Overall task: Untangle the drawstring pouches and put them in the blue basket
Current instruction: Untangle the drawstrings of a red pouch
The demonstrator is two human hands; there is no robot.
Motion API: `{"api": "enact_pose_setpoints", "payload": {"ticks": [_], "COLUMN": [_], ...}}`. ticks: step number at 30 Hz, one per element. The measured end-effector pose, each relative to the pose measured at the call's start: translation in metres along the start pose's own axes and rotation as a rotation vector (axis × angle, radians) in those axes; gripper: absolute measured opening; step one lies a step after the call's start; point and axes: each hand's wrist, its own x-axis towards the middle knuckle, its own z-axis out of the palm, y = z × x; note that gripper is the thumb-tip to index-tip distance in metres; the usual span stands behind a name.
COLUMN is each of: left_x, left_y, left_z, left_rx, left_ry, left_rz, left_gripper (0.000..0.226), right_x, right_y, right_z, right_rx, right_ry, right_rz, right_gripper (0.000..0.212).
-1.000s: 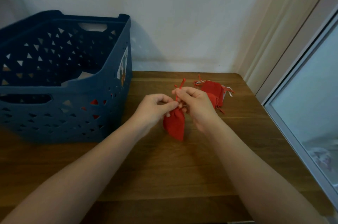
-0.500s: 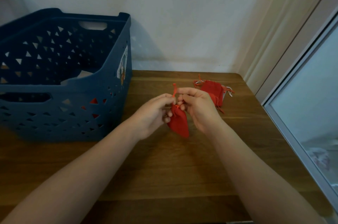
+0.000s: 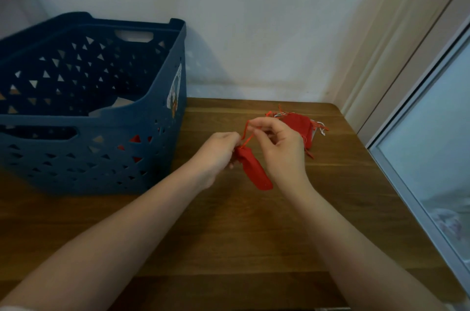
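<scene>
The blue basket (image 3: 162, 132) holds red pouches, seen through its holes. The left hand (image 3: 218, 150) pinches the pouch (image 3: 256, 171) neck; the right hand (image 3: 279, 143) has pulled its string (image 3: 246, 132) farther up. More pouches (image 3: 297, 123) lie behind.

The room is dim, with a soft, cool light that seems to come from the window (image 3: 429, 148) at the right edge of the frame. The blue basket (image 3: 106, 148) throws a faint shadow onto the wall (image 3: 254, 18) just right of it (soft-edged, nothing harsh). No glare anywhere. The wooden table (image 3: 229, 234) looks dark and muted. Straight lines bow toward the frame's edges, a wide-angle warp. Everything is slightly soft and grainy, and fine detail smears.
</scene>
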Motion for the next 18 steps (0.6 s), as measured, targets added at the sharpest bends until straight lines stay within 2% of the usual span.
{"api": "enact_pose_setpoints", "payload": {"ticks": [4, 7, 9, 12, 18], "left_x": [-0.001, -0.006, -0.009, -0.011, -0.014], "left_y": [0.003, 0.001, -0.001, -0.006, -0.011], "left_z": [-0.004, -0.007, -0.009, -0.011, -0.014], "left_rx": [-0.034, 0.018, 0.047, 0.113, 0.331], "left_ry": [0.043, 0.004, -0.032, -0.043, -0.100], "left_rz": [-0.009, 0.048, 0.120, 0.248, 0.404], "left_gripper": [0.029, 0.039, 0.037, 0.027, 0.034], "right_x": [-0.006, -0.007, -0.001, 0.009, 0.013], "right_y": [-0.001, -0.008, -0.015, -0.021, -0.020], "right_z": [0.001, 0.000, 0.000, 0.001, 0.004], "right_rx": [-0.200, -0.292, -0.251, -0.117, 0.029], "right_ry": [0.073, -0.040, -0.127, -0.230, -0.313], "right_rz": [-0.224, -0.443, -0.347, 0.000, 0.097], "right_gripper": [0.018, 0.019, 0.019, 0.018, 0.023]}}
